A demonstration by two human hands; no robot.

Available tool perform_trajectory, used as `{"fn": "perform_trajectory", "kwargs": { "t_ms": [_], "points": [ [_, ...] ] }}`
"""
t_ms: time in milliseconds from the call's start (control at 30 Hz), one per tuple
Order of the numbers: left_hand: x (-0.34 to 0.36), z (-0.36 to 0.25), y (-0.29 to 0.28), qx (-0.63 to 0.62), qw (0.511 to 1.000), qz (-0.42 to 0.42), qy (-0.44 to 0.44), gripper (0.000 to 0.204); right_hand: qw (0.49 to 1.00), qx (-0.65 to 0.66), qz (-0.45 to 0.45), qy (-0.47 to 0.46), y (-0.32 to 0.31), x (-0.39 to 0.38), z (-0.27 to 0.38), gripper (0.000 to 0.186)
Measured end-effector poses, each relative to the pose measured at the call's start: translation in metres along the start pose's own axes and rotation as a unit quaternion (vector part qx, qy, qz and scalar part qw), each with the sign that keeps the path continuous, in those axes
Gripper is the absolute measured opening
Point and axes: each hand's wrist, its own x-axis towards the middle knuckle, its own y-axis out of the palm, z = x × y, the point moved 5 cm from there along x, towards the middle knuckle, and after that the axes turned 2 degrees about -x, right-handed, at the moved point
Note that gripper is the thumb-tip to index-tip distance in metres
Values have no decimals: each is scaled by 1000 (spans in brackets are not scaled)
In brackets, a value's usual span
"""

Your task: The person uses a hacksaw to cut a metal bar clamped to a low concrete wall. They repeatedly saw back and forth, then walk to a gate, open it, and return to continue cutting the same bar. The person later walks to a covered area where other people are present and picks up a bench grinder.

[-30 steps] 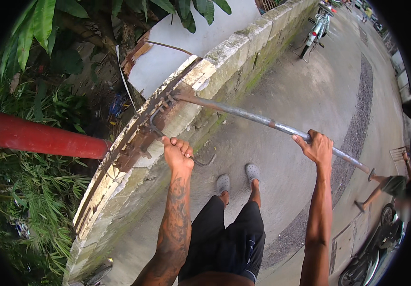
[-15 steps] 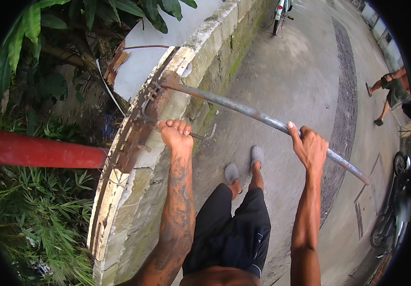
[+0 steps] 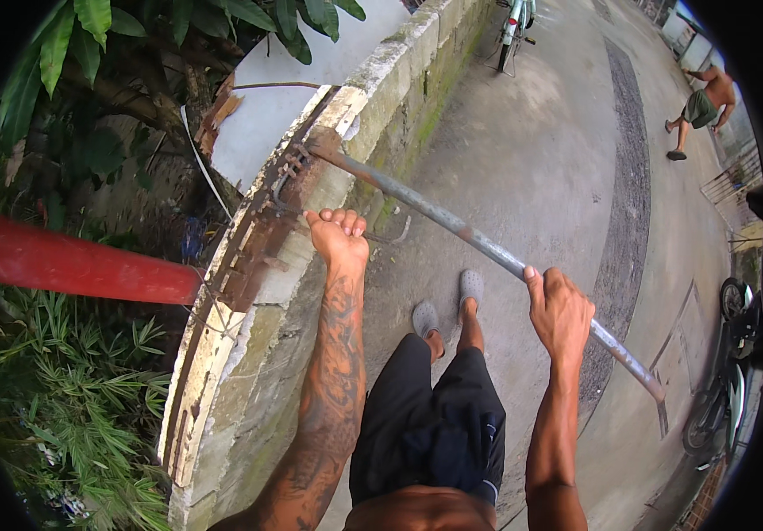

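Note:
My left hand is closed around a bent steel rod, whose far part lies among short metal pegs on a rusty plate atop a weathered wooden board along the block wall. My right hand grips a long, worn steel pipe, which runs from those pegs diagonally down to the right over the pavement. Its far end meets the fixture; exactly how it joins the rod is too small to tell. My feet in grey clogs stand below, beside the wall.
A red pipe lies left of the wall among plants, with a white panel behind. A bicycle stands up the paved lane. A shirtless person walks at upper right; a motorcycle is parked at the right edge.
My right hand and the pipe's near end have swung down and to the left, toward me. The view has shifted slightly. The other person has moved farther up the lane.

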Motion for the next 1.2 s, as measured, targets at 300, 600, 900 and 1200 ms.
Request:
{"fn": "perform_trajectory", "kwargs": {
  "t_ms": [300, 600, 900, 1200],
  "points": [
    [-15, -1, -1, -22, 999, -25, -33, 50, 988, -11, 144, -47, -6, 37, -16, 52],
    [-21, 2, 2, -59, 997, -38, -35, 50, 899, 75, 429, -34, 37, 55, -137, 54],
    [-27, 19, 7, -82, 992, -21, -94, 62, 825, 124, 540, -109, 59, 138, -66, 37],
    [-18, 42, 14, -57, 994, -53, -78, 65, 765, 65, 628, -130, 109, 219, -86, 38]
  ]
}}
